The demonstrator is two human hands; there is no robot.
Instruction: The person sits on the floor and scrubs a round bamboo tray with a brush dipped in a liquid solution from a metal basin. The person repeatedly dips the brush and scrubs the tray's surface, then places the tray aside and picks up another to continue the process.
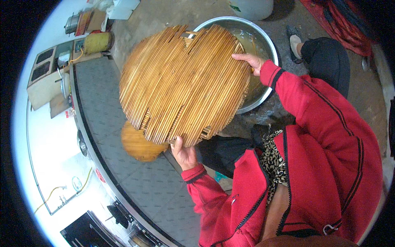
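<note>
A large round mat of thin brown sticks (185, 83), with gaps along its edges, is held up by both hands. My left hand (184, 154) grips its lower edge, thumb on top. At its right edge, my right hand (251, 61) holds on with the thumb over the sticks; the fingers are mostly hidden beneath. Behind the mat stands a wide metal basin (273, 51) with cloudy liquid in it, partly covered by the mat. A smaller round stick mat (140, 146) lies on the grey tiled surface, partly hidden by the large one.
The grey tiled surface (148, 185) runs along the left. A yellow cylinder (98, 42), a metal pot (71, 24) and boxes stand at upper left. A pale bucket (253, 7) is beyond the basin. Another person's dark-trousered leg (327, 61) is at the right, near red cloth (342, 27).
</note>
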